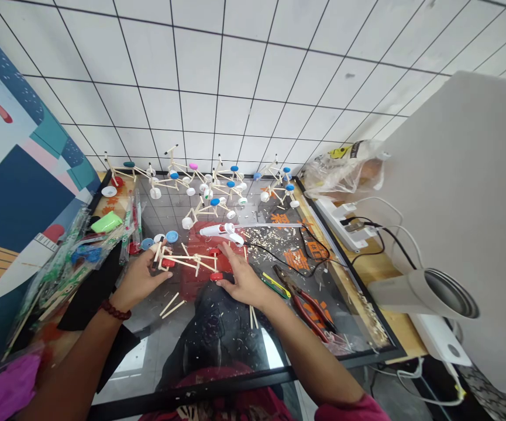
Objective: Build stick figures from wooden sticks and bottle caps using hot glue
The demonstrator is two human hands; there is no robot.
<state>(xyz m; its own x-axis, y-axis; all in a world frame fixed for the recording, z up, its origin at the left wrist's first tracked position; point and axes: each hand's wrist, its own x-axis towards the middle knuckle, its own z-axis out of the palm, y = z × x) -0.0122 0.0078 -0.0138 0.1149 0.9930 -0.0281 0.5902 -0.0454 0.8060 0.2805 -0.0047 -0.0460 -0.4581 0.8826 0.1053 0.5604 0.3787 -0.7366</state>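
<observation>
Taking it from the left, with the glue gun (216, 231) as my marker: far left of it, clear plastic packets (55, 272) lie heaped, some showing thin sticks and green pieces inside; a bright green packet (106, 222) sits on top, its contents hidden. Coming closer, blue caps (172, 237) lie loose just left of the gun, hollow side up, with nothing I can make out in them. My left hand (141, 280) has its grip closed, thumb and fingers pinching one end of the stick frame (196, 258), which lies on the near side of the gun. Below that, loose sticks (169, 304) wait unused. Behind the gun, a row of stick models (214, 202) stands with coloured and white caps on; those look done to me. Mine has its long sticks and red caps in place, so I'd call it well along, though barer than those. My right hand (241, 280) spans the other end, thumb and fingers on the red caps, a light hold. Right of the gun come wood scraps (270, 242), a cutter (275, 285) and pliers (309, 304); farther right, a plastic bag (344, 169) holds something brownish I can't identify.
</observation>
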